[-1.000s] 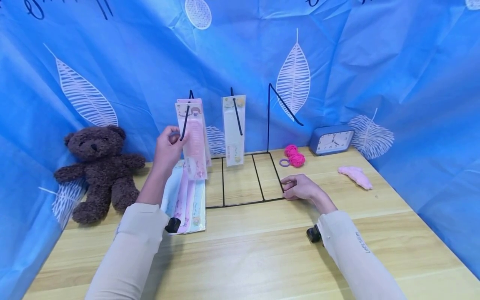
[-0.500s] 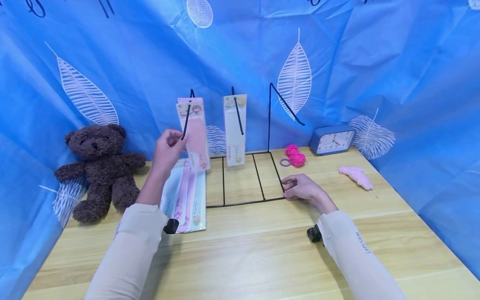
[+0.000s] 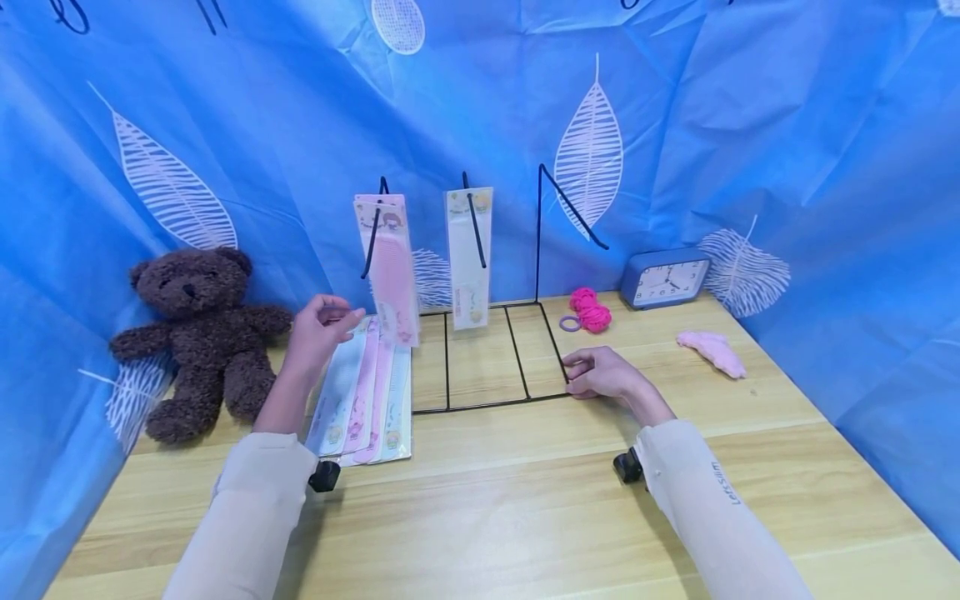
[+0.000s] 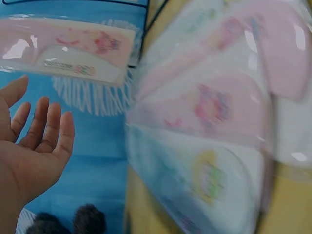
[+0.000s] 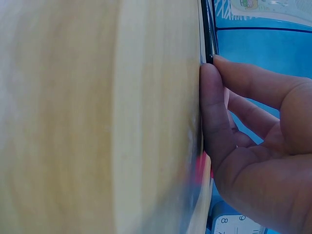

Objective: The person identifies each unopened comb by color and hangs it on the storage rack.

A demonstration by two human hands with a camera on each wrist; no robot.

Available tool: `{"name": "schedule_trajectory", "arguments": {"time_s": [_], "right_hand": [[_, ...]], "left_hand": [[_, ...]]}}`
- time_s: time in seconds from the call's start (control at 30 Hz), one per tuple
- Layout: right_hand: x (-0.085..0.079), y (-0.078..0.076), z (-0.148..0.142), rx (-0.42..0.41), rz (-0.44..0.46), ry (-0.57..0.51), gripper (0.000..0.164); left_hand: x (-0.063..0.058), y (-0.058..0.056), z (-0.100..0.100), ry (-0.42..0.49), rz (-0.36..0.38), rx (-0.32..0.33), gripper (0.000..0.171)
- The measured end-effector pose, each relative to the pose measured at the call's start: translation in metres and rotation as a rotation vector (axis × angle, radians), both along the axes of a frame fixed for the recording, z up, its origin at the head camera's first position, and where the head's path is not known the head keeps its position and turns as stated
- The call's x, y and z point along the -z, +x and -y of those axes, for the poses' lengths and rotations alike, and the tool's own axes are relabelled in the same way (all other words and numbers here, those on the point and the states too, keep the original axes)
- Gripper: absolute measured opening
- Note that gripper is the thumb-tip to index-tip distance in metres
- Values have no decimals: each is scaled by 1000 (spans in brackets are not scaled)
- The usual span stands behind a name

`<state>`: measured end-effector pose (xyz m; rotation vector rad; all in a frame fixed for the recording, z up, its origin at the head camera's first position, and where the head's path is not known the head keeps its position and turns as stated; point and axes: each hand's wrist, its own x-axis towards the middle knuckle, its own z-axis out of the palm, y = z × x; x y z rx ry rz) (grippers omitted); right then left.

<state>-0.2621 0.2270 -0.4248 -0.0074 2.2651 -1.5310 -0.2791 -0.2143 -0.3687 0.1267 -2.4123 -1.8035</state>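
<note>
My left hand holds nothing, its fingers loosely bent above a fanned pile of packaged combs. In the left wrist view its fingers point at a pink comb pack and are apart from it. Pink packaged combs hang from the left hook of a black wire rack, and a pale comb pack hangs from the middle hook. The right hook carries nothing. At the rack's front right corner my right hand pinches the base wire between thumb and finger.
A brown teddy bear sits at the left. Behind my right hand lie pink yarn and a purple ring. A blue clock stands at the back right, near a pink fluffy piece. Blue cloth hangs behind the table.
My left hand has let go of the front pink comb pack and moved down and left toward the pile. The pack hangs on the left hook. The right hand has stayed in place.
</note>
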Motion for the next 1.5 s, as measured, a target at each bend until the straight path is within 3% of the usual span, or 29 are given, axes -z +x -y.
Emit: {"name": "schedule_trajectory", "arguments": {"time_s": [0.23,0.47,0.6,1.07,1.3,1.5], "right_hand": [[1,0,0,-3,2,-5,63],[2,0,-2,-7,-6,-16,63],[4,-1,-3,-4,-10,-35,63],[4,-1,-3,-7,-22,-20,63],[5,-3,-3,-13,-16,-12,63],[5,-3,-2,-11,-18,-7,63]], "left_hand": [[24,5,15,7,64,6,45],[45,9,28,-125,130,82,66],[52,11,31,-181,183,93,75],[60,12,45,-311,296,55,83],[60,12,41,-510,297,39,86],[56,12,38,-583,314,41,98]]}}
